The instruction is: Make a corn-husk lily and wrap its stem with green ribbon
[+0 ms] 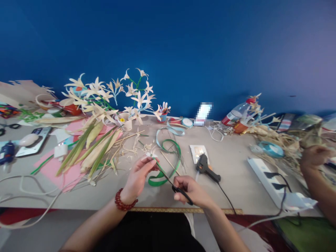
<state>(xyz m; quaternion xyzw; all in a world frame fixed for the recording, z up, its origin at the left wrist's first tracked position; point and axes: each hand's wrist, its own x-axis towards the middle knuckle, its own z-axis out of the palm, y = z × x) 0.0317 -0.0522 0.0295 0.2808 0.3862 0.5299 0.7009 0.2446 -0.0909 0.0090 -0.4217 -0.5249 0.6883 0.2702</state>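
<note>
My left hand (139,175), with a red bead bracelet at the wrist, pinches one end of a green ribbon (180,154). A small pale piece (151,154) shows at those fingertips; its kind is hard to make out. My right hand (191,190) grips the black handles of scissors (181,192). Their blades point up and left, reaching the ribbon by my left fingertips. The rest of the ribbon loops over the table beyond my hands. To the right of it, a black hot glue gun (207,168) rests on a small white card (197,151).
Corn husks (89,154) lie on pink paper (49,171) at left, behind them husk flowers (97,89). A power strip (266,178) with cables lies at right, near another person's hand (316,157). A bottle (235,113) stands at the back. The glue gun's cord crosses the front edge.
</note>
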